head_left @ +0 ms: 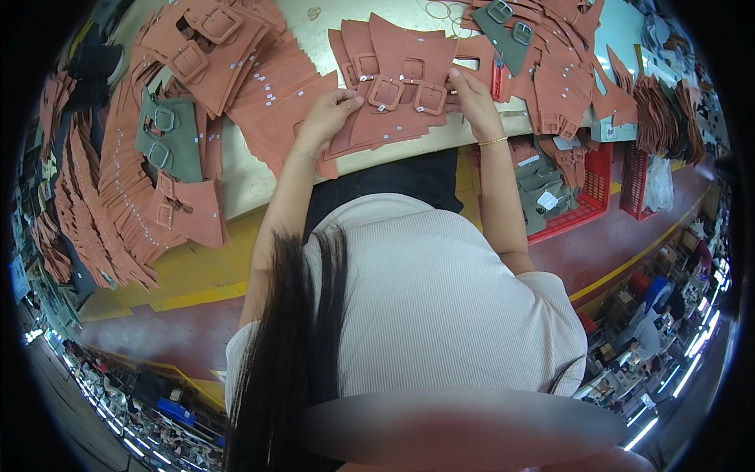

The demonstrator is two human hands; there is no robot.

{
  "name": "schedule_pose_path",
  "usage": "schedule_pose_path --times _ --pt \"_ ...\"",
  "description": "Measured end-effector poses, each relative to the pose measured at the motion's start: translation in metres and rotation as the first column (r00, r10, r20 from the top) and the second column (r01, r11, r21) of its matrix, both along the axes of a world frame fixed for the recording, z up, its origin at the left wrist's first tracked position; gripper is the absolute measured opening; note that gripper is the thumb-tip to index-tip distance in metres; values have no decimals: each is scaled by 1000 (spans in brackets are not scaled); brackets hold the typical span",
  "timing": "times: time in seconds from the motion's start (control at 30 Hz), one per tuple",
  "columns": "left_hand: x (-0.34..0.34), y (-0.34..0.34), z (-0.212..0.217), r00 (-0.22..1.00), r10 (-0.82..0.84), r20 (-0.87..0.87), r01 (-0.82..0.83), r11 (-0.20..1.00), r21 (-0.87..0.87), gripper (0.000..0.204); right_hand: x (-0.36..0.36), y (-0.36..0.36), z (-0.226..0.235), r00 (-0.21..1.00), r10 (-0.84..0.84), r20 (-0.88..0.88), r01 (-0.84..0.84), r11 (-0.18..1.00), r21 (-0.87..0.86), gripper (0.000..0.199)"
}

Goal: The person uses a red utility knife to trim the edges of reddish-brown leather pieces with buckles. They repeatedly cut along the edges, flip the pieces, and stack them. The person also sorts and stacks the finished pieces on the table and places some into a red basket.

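Between my hands lies a terracotta leather-like cut piece (401,47) with two covered square buckles, a left buckle (385,94) and a right buckle (430,99), across its lower part. My left hand (330,119) pinches at its left edge, fingertips beside the left buckle. At its right edge, my right hand (476,102) closes thumb and fingers on the border. More buckled pieces of the same colour are layered beneath and to the left. A red-handled small tool (497,79) rests just right of my right hand; its exact kind is unclear.
Fanned stacks of terracotta pieces (275,102) cover the table's left side, with a green buckled piece (169,134) on them. Another green piece (507,35) tops the right-hand stacks (562,86). A red plastic crate (602,177) holding pieces stands below the table's right edge.
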State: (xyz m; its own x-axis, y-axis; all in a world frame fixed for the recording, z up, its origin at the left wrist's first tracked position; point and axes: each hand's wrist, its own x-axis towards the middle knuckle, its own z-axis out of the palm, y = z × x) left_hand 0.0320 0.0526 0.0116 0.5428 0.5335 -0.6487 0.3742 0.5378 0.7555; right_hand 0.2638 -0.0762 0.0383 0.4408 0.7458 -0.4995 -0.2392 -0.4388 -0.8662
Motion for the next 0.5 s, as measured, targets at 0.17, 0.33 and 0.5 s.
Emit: schedule_pose_path --times 0.17,0.33,0.5 --pt "1 -2 -3 997 25 73 -24 1000 -18 33 -1 0 5 1000 14 -8 -14 1000 -16 43" --pt "-1 -1 -6 993 57 105 -48 995 -85 30 1 0 4 999 34 -31 -34 999 -3 39" --pt "0 -1 -7 991 73 108 -59 989 -132 29 3 0 -2 997 47 -59 -47 999 6 36"
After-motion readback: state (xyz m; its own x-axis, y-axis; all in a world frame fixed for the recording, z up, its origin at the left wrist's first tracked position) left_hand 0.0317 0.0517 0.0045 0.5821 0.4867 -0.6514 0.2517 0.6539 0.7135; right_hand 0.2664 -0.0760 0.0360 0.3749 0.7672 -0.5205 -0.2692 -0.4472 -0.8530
